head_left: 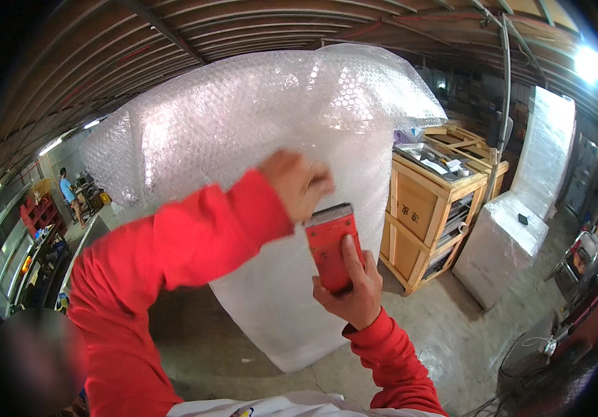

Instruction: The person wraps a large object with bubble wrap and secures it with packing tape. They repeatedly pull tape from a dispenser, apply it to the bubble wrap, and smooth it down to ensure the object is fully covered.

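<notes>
Head view: a tall bundle point(208, 118) in clear bubble wrap stands on the concrete floor point(243, 368), and everything else is placed from it. In front of the bundle, the right hand point(354, 281) is closed around a flat red tool point(330, 250), thumb lying along its face, with the tool's dark edge turned up toward the wrap. The left hand point(297, 184), also before the bundle, is just above that dark edge; its fingers are bent but blurred, so I cannot tell whether they pinch anything or touch the wrap. Right of the bundle is a wooden crate point(407, 187) bearing a metal tray point(432, 161) of small items. Farther right of the bundle, past the crate, stands a wrapped white piece point(497, 243). Well to the bundle's left, a person in a blue top point(68, 191) stands in the background.
</notes>
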{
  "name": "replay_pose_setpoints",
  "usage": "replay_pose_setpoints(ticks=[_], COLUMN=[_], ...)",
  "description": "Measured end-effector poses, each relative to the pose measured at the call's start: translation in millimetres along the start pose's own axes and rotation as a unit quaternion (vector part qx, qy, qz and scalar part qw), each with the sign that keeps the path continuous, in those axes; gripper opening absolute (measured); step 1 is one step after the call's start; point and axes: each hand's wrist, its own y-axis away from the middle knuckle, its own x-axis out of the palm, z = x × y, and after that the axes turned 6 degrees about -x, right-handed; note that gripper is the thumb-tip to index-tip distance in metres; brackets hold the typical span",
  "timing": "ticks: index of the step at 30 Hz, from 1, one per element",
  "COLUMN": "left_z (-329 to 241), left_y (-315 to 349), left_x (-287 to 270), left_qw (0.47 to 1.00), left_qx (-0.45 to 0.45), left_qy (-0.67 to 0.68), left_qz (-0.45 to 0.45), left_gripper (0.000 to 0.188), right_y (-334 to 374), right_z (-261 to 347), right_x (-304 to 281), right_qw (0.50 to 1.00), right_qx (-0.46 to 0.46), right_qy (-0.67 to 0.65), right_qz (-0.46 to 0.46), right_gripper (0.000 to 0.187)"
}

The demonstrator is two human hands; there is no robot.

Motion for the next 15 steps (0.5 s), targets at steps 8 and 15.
replay_pose_setpoints(ticks=[8, 15], left_z=[74.1, 113.2], left_y=[-134.8, -137.5], left_x=[-61.1, -46.5], left_qw=[0.801, 0.825], left_qx=[0.152, 0.117], left_qy=[-0.553, -0.479], left_qz=[-0.173, -0.274], left_gripper=[0.019, 0.057], right_y=[-112.2, -130.2], right_z=[-45.5, -60.5], right_x=[49.8, 39.1], right_qw=[0.997, 0.974], right_qx=[0.032, 0.110], right_qy=[-0.058, -0.098], right_qz=[0.027, 0.173], right_gripper=[0.079, 0.072])
